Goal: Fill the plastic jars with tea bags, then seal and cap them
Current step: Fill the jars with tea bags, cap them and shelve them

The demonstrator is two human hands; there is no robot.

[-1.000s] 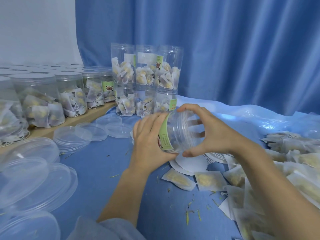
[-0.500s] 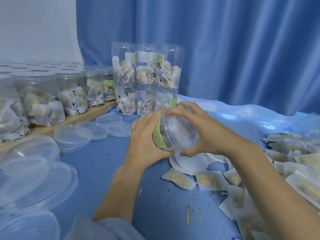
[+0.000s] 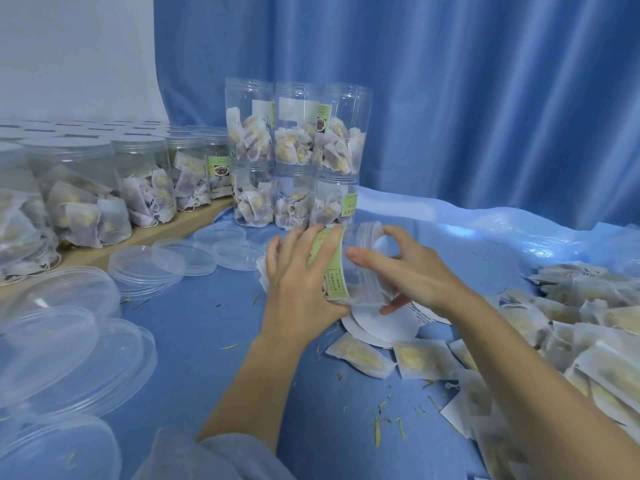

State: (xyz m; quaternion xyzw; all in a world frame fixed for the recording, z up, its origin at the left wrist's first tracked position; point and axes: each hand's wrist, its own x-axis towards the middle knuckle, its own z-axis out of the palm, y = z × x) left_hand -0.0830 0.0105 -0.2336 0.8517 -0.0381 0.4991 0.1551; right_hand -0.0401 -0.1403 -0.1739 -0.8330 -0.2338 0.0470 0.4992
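An empty clear plastic jar (image 3: pixel 360 268) with a green label lies tilted on its side above the blue table, its mouth toward the right. My left hand (image 3: pixel 298 282) grips its labelled body from the left. My right hand (image 3: pixel 405 271) curls round the open rim, with fingers showing through the clear wall. Loose tea bags (image 3: pixel 360 355) lie just below the jar, and a big heap of tea bags (image 3: pixel 571 313) fills the right side. White round seal discs (image 3: pixel 377 323) lie under the jar.
Stacked filled jars (image 3: pixel 298 154) stand behind the hands. Capped filled jars (image 3: pixel 83 188) line a wooden shelf at left. Clear lids (image 3: pixel 145 268) lie scattered across the left of the blue cloth (image 3: pixel 194 327). A blue curtain hangs behind.
The jar has turned in my hands and sunk lower toward the table. My right hand shifted from covering the jar's end to gripping its rim.
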